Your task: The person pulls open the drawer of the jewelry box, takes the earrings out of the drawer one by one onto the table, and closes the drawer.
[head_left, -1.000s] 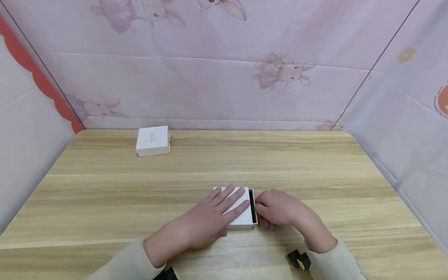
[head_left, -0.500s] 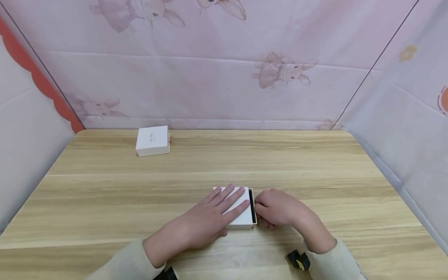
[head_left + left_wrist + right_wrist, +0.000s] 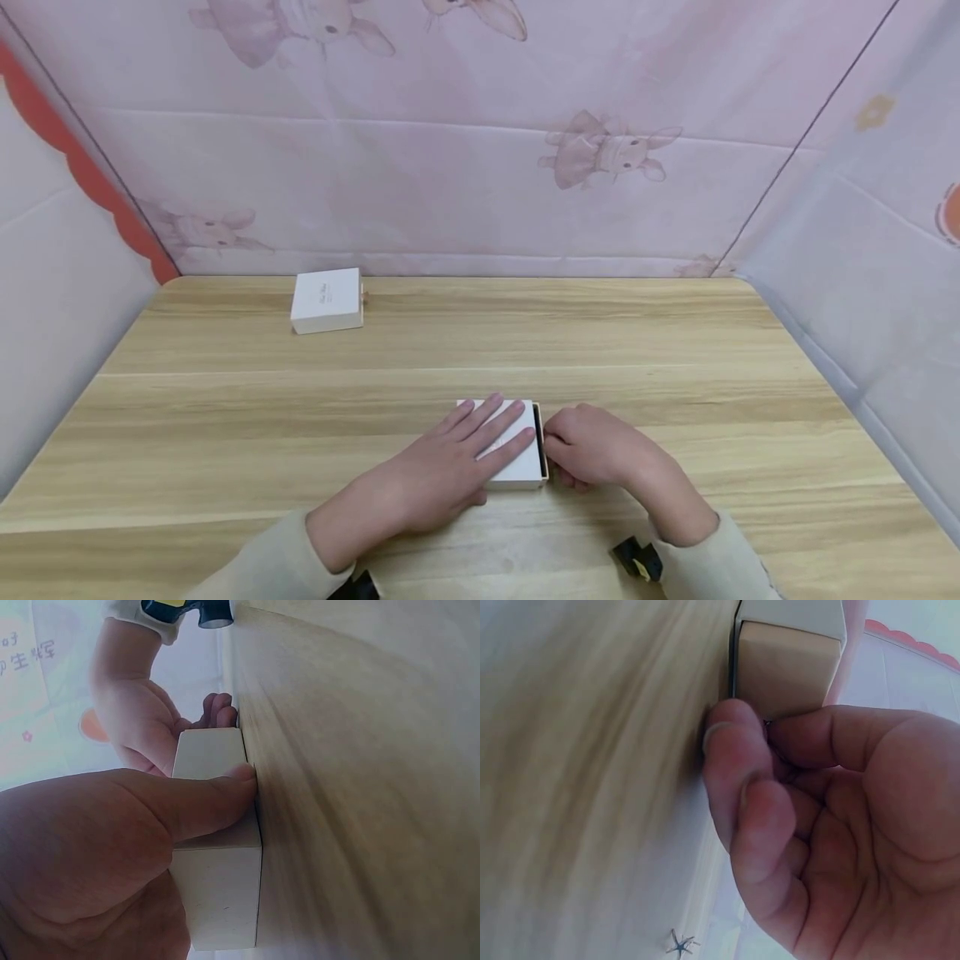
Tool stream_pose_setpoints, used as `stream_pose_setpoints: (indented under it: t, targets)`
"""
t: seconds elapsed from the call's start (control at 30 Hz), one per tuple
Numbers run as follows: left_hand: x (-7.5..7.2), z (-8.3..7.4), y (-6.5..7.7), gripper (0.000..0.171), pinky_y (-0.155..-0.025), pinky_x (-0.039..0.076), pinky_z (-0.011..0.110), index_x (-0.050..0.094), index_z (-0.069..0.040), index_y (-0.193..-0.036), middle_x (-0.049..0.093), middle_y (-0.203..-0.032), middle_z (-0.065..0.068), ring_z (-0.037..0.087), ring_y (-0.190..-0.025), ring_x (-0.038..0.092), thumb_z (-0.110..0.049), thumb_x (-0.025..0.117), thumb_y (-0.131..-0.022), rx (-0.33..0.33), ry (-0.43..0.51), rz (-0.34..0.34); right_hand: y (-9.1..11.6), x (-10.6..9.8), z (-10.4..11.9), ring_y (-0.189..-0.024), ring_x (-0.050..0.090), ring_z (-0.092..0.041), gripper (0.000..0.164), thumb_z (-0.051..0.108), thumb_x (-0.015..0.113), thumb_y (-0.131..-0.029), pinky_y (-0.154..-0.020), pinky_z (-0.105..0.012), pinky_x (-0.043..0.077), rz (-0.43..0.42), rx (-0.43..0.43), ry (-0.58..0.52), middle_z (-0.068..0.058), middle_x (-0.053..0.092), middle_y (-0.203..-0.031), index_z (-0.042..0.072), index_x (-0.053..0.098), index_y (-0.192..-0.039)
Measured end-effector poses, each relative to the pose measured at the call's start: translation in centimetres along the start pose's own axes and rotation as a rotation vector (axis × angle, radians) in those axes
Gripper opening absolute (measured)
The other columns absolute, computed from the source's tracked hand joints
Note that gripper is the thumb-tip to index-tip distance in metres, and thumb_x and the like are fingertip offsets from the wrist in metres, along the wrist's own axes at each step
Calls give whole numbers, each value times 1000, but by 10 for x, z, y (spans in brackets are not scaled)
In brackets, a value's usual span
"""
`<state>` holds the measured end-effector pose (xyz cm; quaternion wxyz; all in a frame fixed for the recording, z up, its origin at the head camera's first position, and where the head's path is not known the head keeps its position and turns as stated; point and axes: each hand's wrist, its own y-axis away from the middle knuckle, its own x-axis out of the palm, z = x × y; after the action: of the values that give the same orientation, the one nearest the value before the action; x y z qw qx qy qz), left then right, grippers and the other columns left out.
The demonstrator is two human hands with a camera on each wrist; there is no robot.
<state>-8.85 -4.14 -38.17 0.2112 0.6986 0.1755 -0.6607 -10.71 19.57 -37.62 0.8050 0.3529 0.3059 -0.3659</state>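
Observation:
A small white drawer box [image 3: 517, 467] lies on the wooden table. My left hand [image 3: 442, 471] rests flat across its lid, fingers straight and spread. In the left wrist view, my left thumb [image 3: 210, 806] lies along the box's near side. The drawer [image 3: 787, 671] sticks out slightly at the right end, showing a dark strip of its inside. My right hand [image 3: 600, 450] is at that end, fingers curled. In the right wrist view, thumb and index finger pinch together against the drawer's end face; what lies between their tips is mostly hidden.
A second white box [image 3: 326, 300], with printed lettering and a small tab at its right side, stands at the back left of the table [image 3: 637, 342]. Rabbit-printed cloth [image 3: 420, 183] hangs behind, with cloth walls on both sides.
The drawer has slid a little left into the box, so the dark strip is narrower. My right hand has moved slightly left along with it. The left hand has stayed in place.

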Motion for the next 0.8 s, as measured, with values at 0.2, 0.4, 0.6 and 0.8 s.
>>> stream_pose_setpoints:
  t: [0.2,0.4,0.6,0.8]
  targets:
    - [1,0,0,82,-122,24,50,20,-18,-161,11,-168,10,33,-154,13,-29,67,-94,3,-6,-2,0,1,0,-42,56,-11,33,12,46,-98,-48,-29,47,-10,-4,31,3,60,-52,14,60,-68]
    - [1,0,0,84,-121,24,50,19,-18,-161,10,-168,10,33,-154,13,-28,67,-94,4,1,-8,-1,2,1,-42,55,-11,33,12,46,-98,-48,-29,47,-16,-4,36,4,59,-51,14,60,-68]
    - [3,1,0,83,-122,23,50,19,-18,-161,10,-168,11,34,-153,13,-29,67,-94,3,-3,-5,-2,3,1,-43,56,-11,33,13,47,-98,-48,-29,47,-21,-11,44,4,59,-52,15,60,-68]
    - [3,1,1,84,-122,23,50,18,-18,-161,9,-168,11,33,-154,12,-30,67,-94,4,-2,-2,-3,4,0,-43,57,-12,33,14,46,-100,-49,-29,48,-18,-11,25,4,60,-54,16,61,-70]
